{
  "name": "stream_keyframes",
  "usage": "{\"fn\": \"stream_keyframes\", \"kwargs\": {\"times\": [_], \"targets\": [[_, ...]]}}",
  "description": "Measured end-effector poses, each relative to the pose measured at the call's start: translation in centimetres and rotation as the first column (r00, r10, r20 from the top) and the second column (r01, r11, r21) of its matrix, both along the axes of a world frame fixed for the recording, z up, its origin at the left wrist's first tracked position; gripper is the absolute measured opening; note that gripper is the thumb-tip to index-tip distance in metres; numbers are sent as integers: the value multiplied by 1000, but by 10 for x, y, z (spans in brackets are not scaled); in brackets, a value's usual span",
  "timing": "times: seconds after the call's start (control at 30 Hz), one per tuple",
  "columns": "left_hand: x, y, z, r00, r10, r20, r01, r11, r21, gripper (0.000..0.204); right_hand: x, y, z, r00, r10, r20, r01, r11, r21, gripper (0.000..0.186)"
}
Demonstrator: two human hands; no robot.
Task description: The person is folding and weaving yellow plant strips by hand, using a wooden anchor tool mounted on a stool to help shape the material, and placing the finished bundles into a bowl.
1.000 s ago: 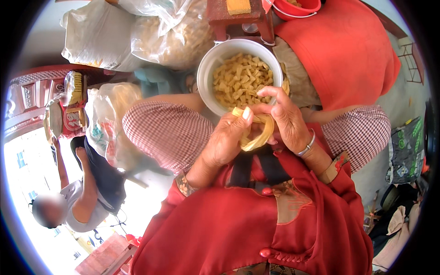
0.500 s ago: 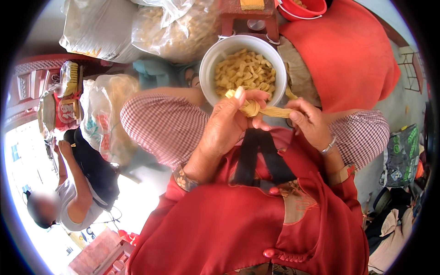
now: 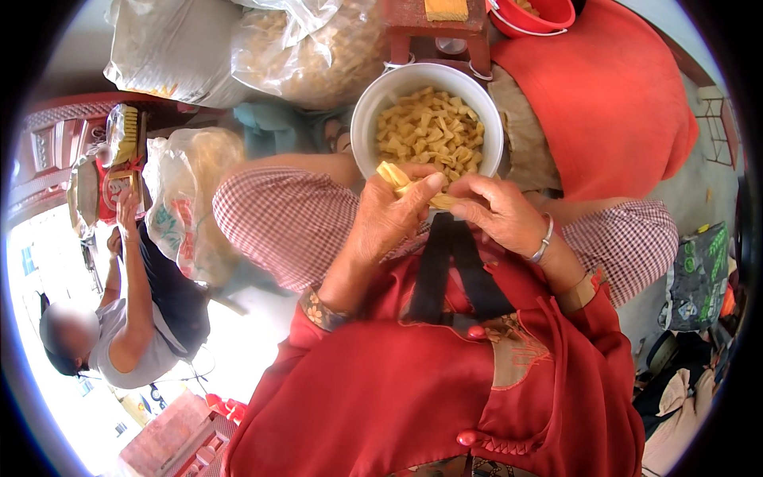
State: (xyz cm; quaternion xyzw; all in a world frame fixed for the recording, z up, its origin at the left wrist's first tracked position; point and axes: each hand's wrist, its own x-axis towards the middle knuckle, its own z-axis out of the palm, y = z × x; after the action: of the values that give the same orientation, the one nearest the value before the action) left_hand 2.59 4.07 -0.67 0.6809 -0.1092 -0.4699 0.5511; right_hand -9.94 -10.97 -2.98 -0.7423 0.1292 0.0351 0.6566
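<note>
My left hand is closed around a yellow folded strip, whose end sticks up past my fingers. Beside it, my right hand, with a silver bangle at the wrist, pinches the strip's other end, fingers bent. Both hands sit over my lap, just below a white bucket that holds several small yellow pieces. The fingertips partly hide the strip.
Large plastic bags lie at upper left, a red stool and red bucket at top, red cloth at upper right. Another person sits at left near a stacked bundle. A dark bag lies right.
The strip went from a loop to a short twist, then its right end stretched out; now my hands are closer together on it. The other person's hand has risen toward the bundle.
</note>
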Motion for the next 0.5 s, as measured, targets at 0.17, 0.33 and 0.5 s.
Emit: {"fn": "stream_keyframes", "kwargs": {"times": [0.17, 0.33, 0.5], "targets": [[7, -1, -2, 996, 31, -78, -38, 995, -91, 18, 23, 6, 18, 980, 116, -161, -85, 979, 188, 29], [34, 14, 2, 930, 147, -336, -264, 904, -336, 5, 24, -4, 16, 994, 82, 69, -83, 996, 18, 34], [49, -14, 10, 959, 181, -219, -255, 887, -385, 8, 34, -32, 29, 995, 29, 100, -22, 997, -70, 32]]}}
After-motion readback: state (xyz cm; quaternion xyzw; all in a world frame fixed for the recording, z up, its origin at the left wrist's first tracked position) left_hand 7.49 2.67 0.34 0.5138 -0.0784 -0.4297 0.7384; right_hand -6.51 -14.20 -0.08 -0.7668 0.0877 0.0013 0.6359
